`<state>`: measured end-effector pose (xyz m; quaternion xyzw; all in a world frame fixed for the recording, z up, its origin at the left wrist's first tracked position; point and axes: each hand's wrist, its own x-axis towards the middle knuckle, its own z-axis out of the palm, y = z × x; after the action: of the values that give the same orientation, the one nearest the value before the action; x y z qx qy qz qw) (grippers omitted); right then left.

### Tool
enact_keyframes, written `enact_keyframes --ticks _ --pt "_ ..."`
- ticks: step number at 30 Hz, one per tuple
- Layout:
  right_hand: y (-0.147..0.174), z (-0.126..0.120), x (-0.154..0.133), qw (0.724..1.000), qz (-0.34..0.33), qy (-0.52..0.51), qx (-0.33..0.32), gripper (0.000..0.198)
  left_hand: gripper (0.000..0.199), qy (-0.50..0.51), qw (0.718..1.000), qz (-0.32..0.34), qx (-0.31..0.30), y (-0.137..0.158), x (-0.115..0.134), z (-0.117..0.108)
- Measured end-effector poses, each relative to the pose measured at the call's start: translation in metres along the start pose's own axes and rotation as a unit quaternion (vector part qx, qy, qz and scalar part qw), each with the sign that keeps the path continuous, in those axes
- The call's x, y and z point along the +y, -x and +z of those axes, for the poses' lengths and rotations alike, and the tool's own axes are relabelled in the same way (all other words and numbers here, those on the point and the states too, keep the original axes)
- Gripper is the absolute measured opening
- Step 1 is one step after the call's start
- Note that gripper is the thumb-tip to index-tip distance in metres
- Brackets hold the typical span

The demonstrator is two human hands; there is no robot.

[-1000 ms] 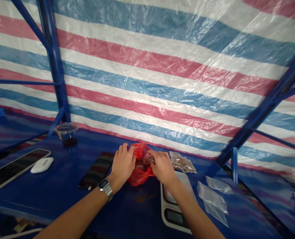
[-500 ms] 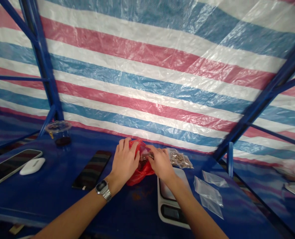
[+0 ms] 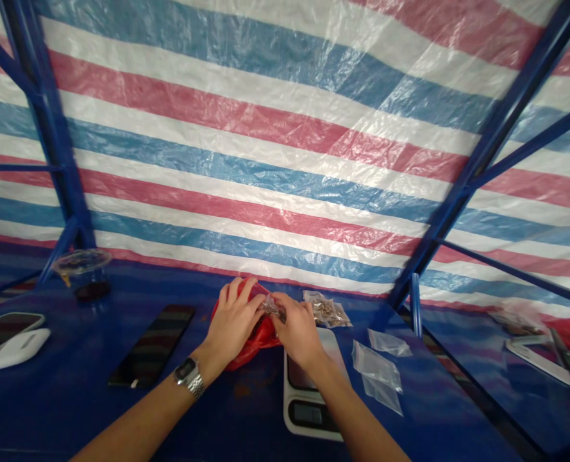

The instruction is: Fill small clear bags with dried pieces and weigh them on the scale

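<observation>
My right hand [image 3: 297, 330] has its thumb and fingers clamped on a small clear bag [image 3: 272, 308] with dark bits inside. My left hand [image 3: 234, 321] reaches over the red bag [image 3: 258, 340], fingertips at the small bag's other end; whether they pinch it, I cannot tell. I judge the step to be handling the small clear bag over the red one; the next move calls for a firm pinch and no sudden tilt, lest anything spill.

The small clear bag sits between my fingertips, above the red bag. Its visible long axis slants from upper left down toward my right hand; I cannot make out which end opens.

Farther out, the scale [image 3: 308, 414] lies partly under my right forearm, filled packets [image 3: 330, 311] just beyond it, flat clear bags [image 3: 378, 366] to its right. A dark phone [image 3: 154, 346] rests left on the table [image 3: 217, 427].
</observation>
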<state>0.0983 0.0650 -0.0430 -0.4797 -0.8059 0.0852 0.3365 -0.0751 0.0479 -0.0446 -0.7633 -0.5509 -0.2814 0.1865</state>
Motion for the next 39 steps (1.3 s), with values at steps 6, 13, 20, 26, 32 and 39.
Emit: enact_keyframes --ticks 6,13,20,26,32,39 --pt "0.007 -0.012 0.011 0.968 0.090 -0.223 0.067 0.045 0.054 0.097 0.984 -0.118 0.096 -0.001 0.014 -0.003" --pt "0.042 -0.046 0.020 0.921 0.066 -0.382 0.021 0.053 0.019 0.338 0.934 -0.110 0.024 0.001 0.054 0.003" --pt "0.064 -0.075 0.045 0.958 0.095 -0.267 0.044 0.048 0.036 0.399 0.916 -0.027 -0.031 0.002 0.078 0.006" --pt "0.069 -0.085 0.056 0.998 0.044 0.017 -0.028 0.042 0.039 0.316 0.948 -0.038 -0.020 0.001 0.069 0.013" --pt "0.073 -0.095 0.048 0.998 0.016 0.015 -0.065 0.056 0.037 0.254 0.964 0.031 -0.067 0.001 0.047 0.010" --pt "0.071 -0.111 0.066 0.998 0.022 -0.001 0.065 0.036 0.032 0.148 0.973 0.124 -0.125 0.009 0.026 0.010"
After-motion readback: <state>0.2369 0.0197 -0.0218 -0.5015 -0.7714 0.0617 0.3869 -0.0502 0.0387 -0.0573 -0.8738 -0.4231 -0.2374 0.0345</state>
